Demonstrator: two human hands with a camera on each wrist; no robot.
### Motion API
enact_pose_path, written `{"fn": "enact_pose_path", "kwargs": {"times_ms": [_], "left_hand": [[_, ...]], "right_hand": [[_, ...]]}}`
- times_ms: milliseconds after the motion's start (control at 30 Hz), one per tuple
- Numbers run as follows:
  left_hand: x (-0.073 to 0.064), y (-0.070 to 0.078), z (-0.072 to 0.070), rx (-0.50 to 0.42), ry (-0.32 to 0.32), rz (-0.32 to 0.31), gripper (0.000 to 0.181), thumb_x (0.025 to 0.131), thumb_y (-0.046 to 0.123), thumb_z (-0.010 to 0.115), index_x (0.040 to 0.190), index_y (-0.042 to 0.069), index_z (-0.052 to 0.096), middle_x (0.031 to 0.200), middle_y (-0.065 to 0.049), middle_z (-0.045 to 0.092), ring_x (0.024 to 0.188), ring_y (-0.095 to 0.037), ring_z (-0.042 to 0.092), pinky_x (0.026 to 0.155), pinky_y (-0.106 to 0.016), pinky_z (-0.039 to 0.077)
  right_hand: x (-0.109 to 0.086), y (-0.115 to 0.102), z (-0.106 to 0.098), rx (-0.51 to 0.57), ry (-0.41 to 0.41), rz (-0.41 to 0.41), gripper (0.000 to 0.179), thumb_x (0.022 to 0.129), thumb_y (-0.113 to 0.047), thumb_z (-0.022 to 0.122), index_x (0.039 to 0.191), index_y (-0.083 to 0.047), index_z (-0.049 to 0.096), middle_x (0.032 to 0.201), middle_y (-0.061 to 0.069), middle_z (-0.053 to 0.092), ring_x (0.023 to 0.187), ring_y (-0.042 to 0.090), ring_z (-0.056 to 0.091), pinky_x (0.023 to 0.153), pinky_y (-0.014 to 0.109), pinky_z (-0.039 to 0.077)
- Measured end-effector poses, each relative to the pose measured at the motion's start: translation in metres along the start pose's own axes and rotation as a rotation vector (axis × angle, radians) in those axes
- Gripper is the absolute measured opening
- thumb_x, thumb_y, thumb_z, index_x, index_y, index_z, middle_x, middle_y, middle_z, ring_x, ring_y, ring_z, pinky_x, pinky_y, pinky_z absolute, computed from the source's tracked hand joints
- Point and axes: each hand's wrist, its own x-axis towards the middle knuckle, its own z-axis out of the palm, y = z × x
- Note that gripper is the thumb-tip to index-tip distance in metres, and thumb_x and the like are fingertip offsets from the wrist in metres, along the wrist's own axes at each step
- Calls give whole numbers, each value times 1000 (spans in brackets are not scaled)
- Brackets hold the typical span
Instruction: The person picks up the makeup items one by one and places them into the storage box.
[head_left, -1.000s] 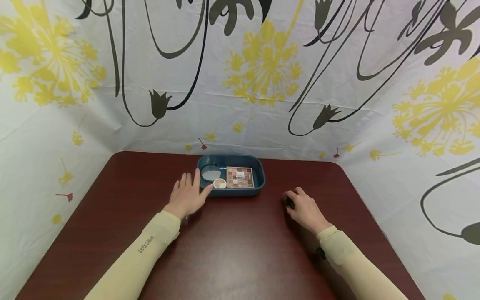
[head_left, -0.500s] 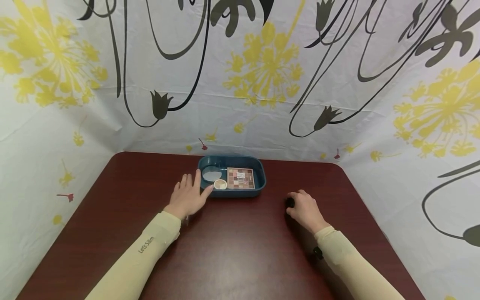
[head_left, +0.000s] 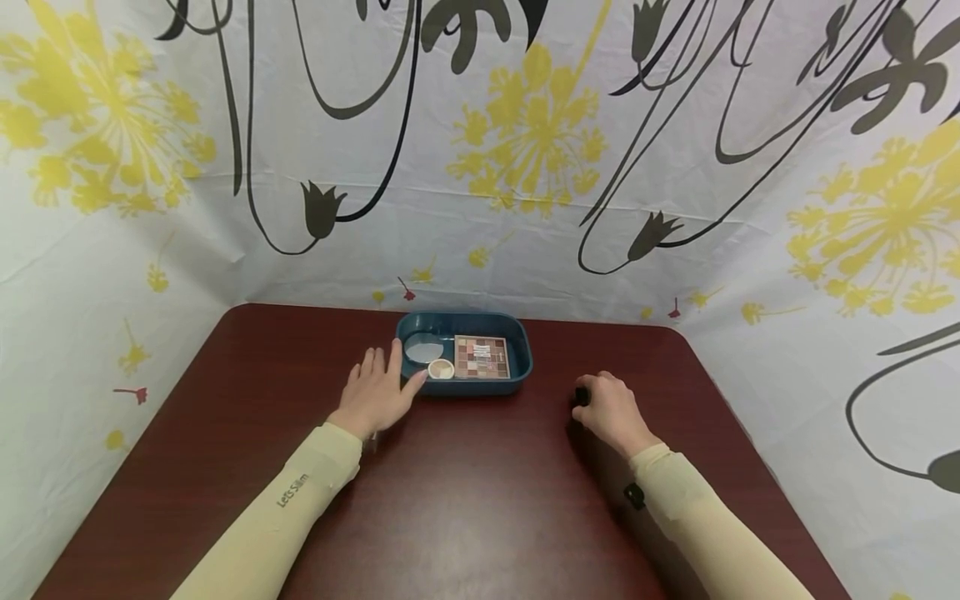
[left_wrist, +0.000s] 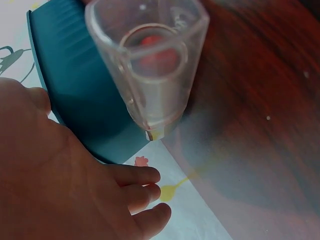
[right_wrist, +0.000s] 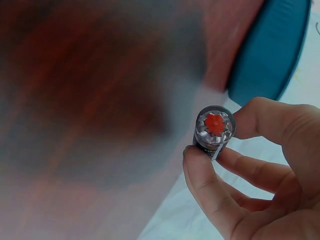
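Table (head_left: 465,467): dark reddish-brown, far corners rounded
Hangings (head_left: 420,167): pale, flower-printed, left, far and right
Sheen (head_left: 457,517): soft, near middle of table

The tray (head_left: 472,387) is teal, the table (head_left: 465,483) reddish brown with streaky grain. The cloth (head_left: 480,242) is white — printed with yellow blooms and dark grey stems. The tube (right_wrist: 214,131) is black — its end flower red; the sleeves (head_left: 258,521), pale yellow.

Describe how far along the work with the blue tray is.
Apparently done: the palette and round compact lie in the blue tray. In hand: the right hand pinches a dark cylinder. Left, probably: placing that cylinder, which is outside the tray.
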Motion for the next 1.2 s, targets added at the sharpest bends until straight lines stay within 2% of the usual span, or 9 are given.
{"fn": "enact_pose_path", "kwargs": {"times_ms": [167,400,700,933,1200], "left_hand": [[0,-1,0,5,-3,-1,90,102,67,29,162,5,4,161,-31,16,150,-47,10,118,-60,12],[1,-2,0,4,-9,1,90,102,67,28,162,6,3,162,-31,15,150,-46,9,118,-60,12],[1,-3,-2,-8,-7,5,89,102,66,29,162,5,3,162,-31,14,150,-47,8,118,-60,12],[0,-2,-2,-7,-13,0,89,102,67,28,162,6,2,162,-31,13,150,-46,8,118,-60,11],[-1,-1,-3,-9,-10,2,88,102,65,29,162,6,3,162,-31,13,150,-46,9,118,-60,12]], "right_hand": [[7,-9,-10,31,30,-14,45,84,-12,78,126,-1,67,106,17,61,69,21,59,66,43,53],[21,-26,-23,47,96,-42,44,84,-13,75,127,-4,68,107,14,60,80,27,61,70,47,54],[44,-68,-36,68,162,-74,45,83,-11,72,128,-8,69,108,11,59,82,25,58,70,45,52],[62,-92,-36,60,156,-104,41,85,-11,72,126,-7,70,112,13,59,90,28,58,74,47,52],[85,-105,-19,15,87,-127,40,87,-11,76,125,-3,69,110,15,59,90,29,60,76,46,55]]}}
